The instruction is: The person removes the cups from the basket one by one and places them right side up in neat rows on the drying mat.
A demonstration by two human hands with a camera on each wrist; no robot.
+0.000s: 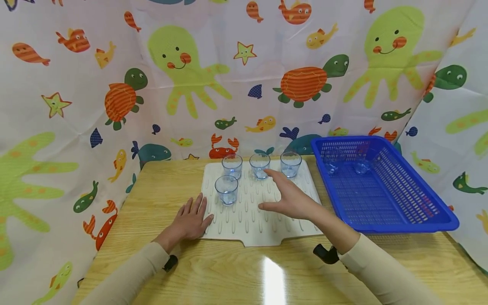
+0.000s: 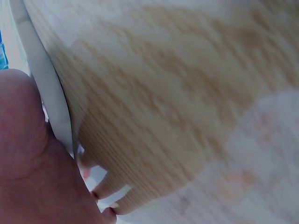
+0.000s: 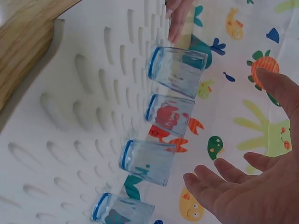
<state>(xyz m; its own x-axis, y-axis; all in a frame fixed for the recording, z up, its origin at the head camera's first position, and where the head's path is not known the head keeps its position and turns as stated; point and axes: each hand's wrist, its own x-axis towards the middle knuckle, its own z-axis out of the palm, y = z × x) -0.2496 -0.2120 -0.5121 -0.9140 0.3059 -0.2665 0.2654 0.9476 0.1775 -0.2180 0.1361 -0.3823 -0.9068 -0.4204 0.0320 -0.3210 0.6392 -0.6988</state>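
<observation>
On a white draining board (image 1: 255, 226) with raised oval ridges stand clear bluish glasses. Three form a back row: a left glass (image 1: 232, 167), a middle glass (image 1: 260, 166) and a right glass (image 1: 291, 165). A single glass (image 1: 227, 191) stands in front of the left one. My left hand (image 1: 192, 220) rests flat at the board's left edge, fingers straight; the left wrist view shows the thumb side beside the board's rim (image 2: 51, 88). Above the board's right half, my right hand (image 1: 291, 199) holds nothing, its thumb and fingers spread apart; the glasses appear beyond it in the right wrist view.
A blue plastic basket (image 1: 339, 220) stands right of the board, with clear glasses (image 1: 362, 166) at its far end. Everything rests on a wooden table (image 1: 225, 275). Behind and at the sides hangs a curtain (image 1: 244, 93) printed with sea animals.
</observation>
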